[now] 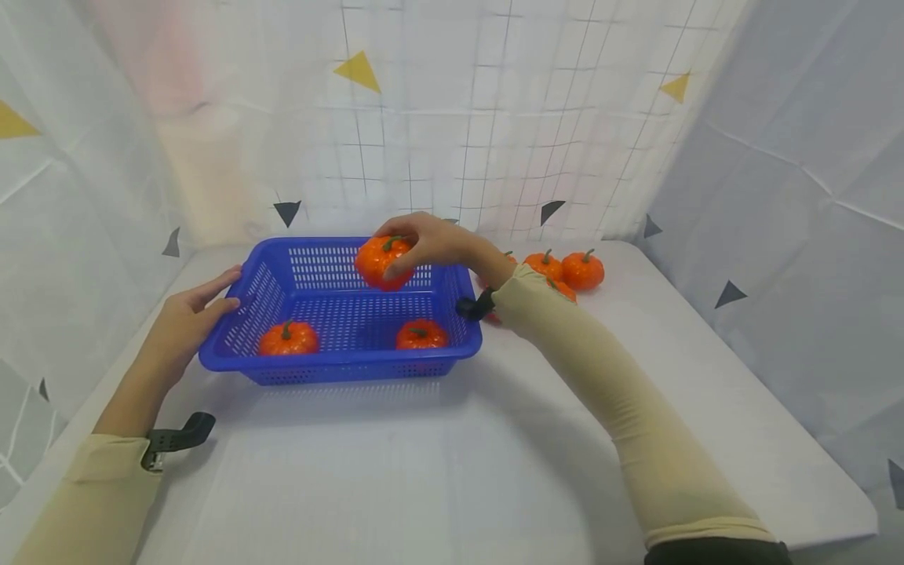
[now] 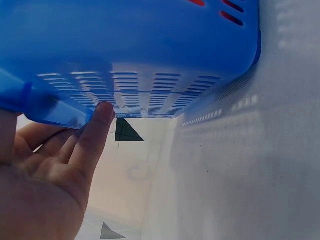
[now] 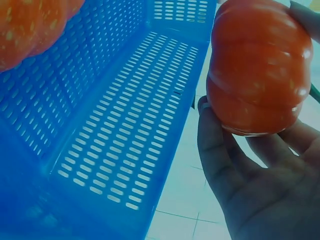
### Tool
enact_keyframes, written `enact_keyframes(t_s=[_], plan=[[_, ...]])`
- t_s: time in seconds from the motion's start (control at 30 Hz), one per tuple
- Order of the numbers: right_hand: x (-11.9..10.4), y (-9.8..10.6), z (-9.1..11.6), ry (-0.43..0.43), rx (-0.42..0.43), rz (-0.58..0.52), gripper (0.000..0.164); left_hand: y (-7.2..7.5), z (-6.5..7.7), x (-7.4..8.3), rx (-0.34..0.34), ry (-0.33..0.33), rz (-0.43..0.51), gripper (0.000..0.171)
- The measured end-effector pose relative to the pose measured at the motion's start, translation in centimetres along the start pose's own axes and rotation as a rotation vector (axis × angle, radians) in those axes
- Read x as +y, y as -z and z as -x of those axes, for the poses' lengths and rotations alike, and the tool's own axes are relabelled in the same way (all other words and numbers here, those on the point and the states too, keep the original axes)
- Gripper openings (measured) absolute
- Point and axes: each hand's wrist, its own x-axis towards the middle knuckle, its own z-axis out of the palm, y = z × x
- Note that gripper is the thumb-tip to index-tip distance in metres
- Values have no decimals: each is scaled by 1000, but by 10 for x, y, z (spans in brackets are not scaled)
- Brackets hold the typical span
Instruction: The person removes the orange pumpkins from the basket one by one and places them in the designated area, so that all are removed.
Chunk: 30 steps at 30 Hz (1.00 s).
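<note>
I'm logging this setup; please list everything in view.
Table: one, white, centre
Basket: one, blue, on table
Basket pumpkins: two, orange, inside, near side
Held pumpkin: one, orange, over basket
Loose pumpkins: at least four, orange, right of basket
Sheets: several, whitish, around table
Triangles: three yellow, several dark, on sheets
Wrist straps: two, black, one per wrist
Sleeves: two, beige, on forearms
Left hand: one, bare, at basket's left rim
Right hand: one, bare, holding pumpkin

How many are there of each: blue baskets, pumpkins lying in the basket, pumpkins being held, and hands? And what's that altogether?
Blue baskets: 1
Pumpkins in the basket: 2
Held pumpkins: 1
Hands: 2
Total: 6
</note>
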Motion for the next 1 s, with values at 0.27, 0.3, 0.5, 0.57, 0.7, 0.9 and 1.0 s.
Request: enact_keyframes(t_s=[0.27,0.3,0.5,0.57,0.7,0.9,1.0], plan=[[4,4,11,39,24,-70,62,-1,1,1,-6,1,13,62],[4,5,13,41,27,-70,62,-1,1,1,-6,-2,14,62],[6,10,23,43,51,-75,59,-1,2,2,-1,-15,13,63],[7,13,26,39,58,-84,59,0,2,2,1,-14,10,63],[8,17,34,19,72,-95,59,1,1,1,2,-10,9,63],[12,24,44,-2,93,-85,57,0,0,-2,-7,-11,10,62],[13,27,51,-9,107,-62,56,-1,0,-2,-6,-18,7,62]])
